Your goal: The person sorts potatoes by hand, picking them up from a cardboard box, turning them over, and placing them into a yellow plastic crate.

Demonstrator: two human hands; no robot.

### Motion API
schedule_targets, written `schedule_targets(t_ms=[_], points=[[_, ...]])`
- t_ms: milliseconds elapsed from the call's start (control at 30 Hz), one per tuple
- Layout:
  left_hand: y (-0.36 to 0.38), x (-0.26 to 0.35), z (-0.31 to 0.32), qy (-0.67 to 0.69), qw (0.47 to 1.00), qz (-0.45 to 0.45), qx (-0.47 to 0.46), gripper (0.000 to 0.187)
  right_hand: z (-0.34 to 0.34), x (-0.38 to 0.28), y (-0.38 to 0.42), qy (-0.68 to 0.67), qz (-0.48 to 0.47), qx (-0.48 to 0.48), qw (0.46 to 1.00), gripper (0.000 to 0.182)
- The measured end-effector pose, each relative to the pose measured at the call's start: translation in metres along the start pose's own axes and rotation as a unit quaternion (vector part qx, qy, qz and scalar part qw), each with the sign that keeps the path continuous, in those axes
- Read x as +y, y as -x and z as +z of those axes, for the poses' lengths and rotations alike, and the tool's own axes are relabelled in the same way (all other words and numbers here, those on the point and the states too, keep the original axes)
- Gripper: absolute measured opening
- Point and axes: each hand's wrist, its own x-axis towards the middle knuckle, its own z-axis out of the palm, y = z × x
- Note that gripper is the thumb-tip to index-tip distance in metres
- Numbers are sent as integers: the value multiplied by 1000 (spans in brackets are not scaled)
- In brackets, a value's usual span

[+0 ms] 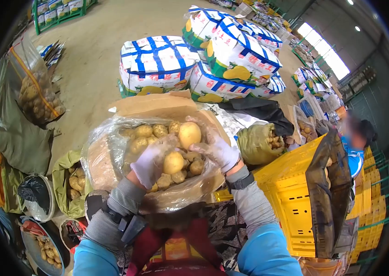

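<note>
- At mid-frame, over the plastic-lined cardboard box [153,105], your gloved right hand [220,151] closes around the larger potato [189,134], which lies left of the palm, long axis roughly up-down.
- Below it, slightly left, your left hand [150,164] clasps the rounder potato [173,163], right of its palm and nearer that hand; loose potatoes [159,130] lie boxed.

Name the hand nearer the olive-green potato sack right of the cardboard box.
Right: the right hand is just left of the sack; the left hand is farther left, over potatoes in the cardboard box.
</note>
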Motion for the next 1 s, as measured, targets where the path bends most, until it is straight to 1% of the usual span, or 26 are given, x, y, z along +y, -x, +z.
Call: schedule_targets(t_ms=[67, 133, 167, 233, 267, 300, 333, 400, 433, 500, 533, 567, 633, 667, 733, 767, 800, 833, 867, 900, 967, 1000], points=[[-2, -1, 11, 10, 1000, -9, -12, 37, 8, -3, 16, 101, -35, 17, 994, 71], [-2, 1, 24, 55, 997, -34, 32, 37, 18, 3, 29, 153, -45, 66, 985, 68], [-3, -2, 25, -22, 999, -4, 43, 38, 23, 7, 33, 178, -50, 90, 979, 67], [-5, -15, 25, -175, 981, 54, 63, 41, 36, 18, 33, 142, -30, 143, 979, 63], [-4, -17, 25, -195, 976, 72, 59, 42, 41, 15, 32, 123, -22, 169, 978, 61], [-3, -18, 26, -215, 971, 92, 56, 44, 39, 3, 37, 101, 51, 181, 977, 60], [-3, -19, 25, -235, 964, 111, 54, 45, 34, 8, 38, 3, 25, 173, 985, 61], [-6, -17, 23, -94, 991, 17, 93, 46, 24, 25, 35, -191, -24, 147, 970, 65], [-7, -15, 22, -20, 993, -31, 114, 46, 25, 15, 35, -204, -49, 125, 970, 70], [-6, -6, 23, 53, 994, -71, 62, 48, 22, 14, 30, -59, -79, 78, 992, 72], [-7, -3, 22, 89, 991, -91, 35, 49, 21, 14, 28, 13, -95, 54, 994, 74], [-9, -5, 19, 21, 999, -39, 30, 47, 23, 16, 29, -29, -43, 64, 997, 77], [-12, -9, 13, -116, 991, 58, 15, 44, 27, 6, 31, -25, -29, 76, 996, 78], [-12, -9, 14, -146, 986, 77, 10, 44, 28, 2, 31, -22, -23, 82, 996, 78], [-10, -3, 21, -202, 972, 116, 3, 45, 23, 7, 29, 23, -59, 89, 994, 75], [-9, 2, 24, -111, 992, 64, 16, 45, 21, 10, 28, 46, -77, 91, 992, 74], [-7, 7, 27, -19, 999, 12, 29, 46, 19, 14, 29, 82, -85, 101, 988, 72], [-6, 10, 28, 75, 995, -39, 43, 46, 18, 17, 29, 117, -92, 110, 983, 71], [-7, 1, 18, -10, 999, -2, 43, 44, 17, 20, 31, 153, -100, 119, 976, 69], [-9, -15, -2, -95, 994, 35, 42, 41, 18, 22, 31, 146, -89, 138, 976, 65], [-1, -8, 7, -176, 974, 128, 59, 41, 22, 24, 32, 131, -68, 176, 973, 58], [2, 1, 11, -358, 913, 179, 76, 34, 23, 21, 33, -15, -33, 170, 985, 53]])
